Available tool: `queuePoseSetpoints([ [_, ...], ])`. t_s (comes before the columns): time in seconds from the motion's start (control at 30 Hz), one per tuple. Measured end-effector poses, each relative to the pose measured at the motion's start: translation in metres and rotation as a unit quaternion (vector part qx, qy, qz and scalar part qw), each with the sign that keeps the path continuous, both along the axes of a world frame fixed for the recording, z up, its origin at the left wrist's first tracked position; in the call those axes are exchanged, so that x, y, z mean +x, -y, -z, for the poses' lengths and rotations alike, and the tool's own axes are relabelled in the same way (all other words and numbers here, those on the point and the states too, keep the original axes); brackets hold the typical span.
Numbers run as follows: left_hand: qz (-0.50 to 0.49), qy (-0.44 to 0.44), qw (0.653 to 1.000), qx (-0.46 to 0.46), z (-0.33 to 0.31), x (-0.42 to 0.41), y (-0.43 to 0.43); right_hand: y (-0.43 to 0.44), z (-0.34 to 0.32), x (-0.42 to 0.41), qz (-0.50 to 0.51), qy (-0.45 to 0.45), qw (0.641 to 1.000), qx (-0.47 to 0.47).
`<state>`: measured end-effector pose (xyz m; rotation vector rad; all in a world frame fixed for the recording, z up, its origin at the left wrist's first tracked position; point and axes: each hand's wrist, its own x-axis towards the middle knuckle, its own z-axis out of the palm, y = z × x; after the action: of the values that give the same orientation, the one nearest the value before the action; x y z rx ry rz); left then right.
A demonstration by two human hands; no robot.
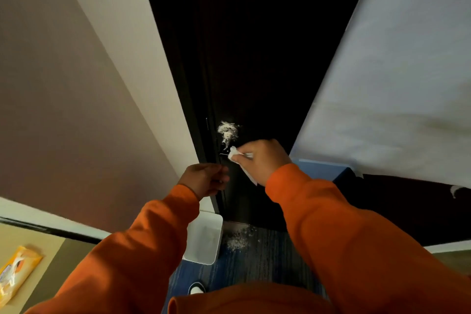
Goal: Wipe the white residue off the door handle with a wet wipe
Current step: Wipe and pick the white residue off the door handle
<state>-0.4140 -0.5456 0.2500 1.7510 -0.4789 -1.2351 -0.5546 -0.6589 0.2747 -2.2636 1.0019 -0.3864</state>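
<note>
Dark door (254, 58): white residue (227, 130) above, bin (204, 239) and scattered powder (238, 238) below.

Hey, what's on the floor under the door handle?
A white bin beside scattered white powder on the blue carpet. The left sleeve hides part of the bin.

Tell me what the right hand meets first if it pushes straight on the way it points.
Probably the dark door handle, smeared with white residue: the right hand aims its white wet wipe leftward at it. Depth is unclear.
</note>
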Motion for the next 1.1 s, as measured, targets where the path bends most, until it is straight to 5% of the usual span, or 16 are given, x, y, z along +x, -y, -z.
queuePoseSetpoints([
  [0.2,0.019,-0.022,1.0,-0.003,0.008,-0.013,0.005,0.02,0.018,-0.061,0.093,0.124,0.973,0.17],
  [0.4,0.025,-0.039,0.999,-0.006,0.014,-0.027,0.001,0.003,0.054,-0.112,0.274,0.217,0.851,0.392],
  [0.53,0.056,-0.037,0.998,-0.007,0.022,-0.046,0.001,-0.024,0.059,-0.099,0.304,0.197,0.818,0.447],
  [0.67,0.057,-0.033,0.998,-0.019,0.036,-0.068,0.003,-0.048,0.052,-0.069,0.22,0.232,0.822,0.471],
  [0.9,-0.099,0.045,0.994,-0.02,0.042,-0.055,-0.004,-0.064,0.046,-0.048,0.122,0.254,0.806,0.521],
  [1.1,-0.231,0.198,0.942,-0.141,0.022,-0.016,-0.015,-0.045,0.049,-0.058,0.182,0.257,0.8,0.511],
])
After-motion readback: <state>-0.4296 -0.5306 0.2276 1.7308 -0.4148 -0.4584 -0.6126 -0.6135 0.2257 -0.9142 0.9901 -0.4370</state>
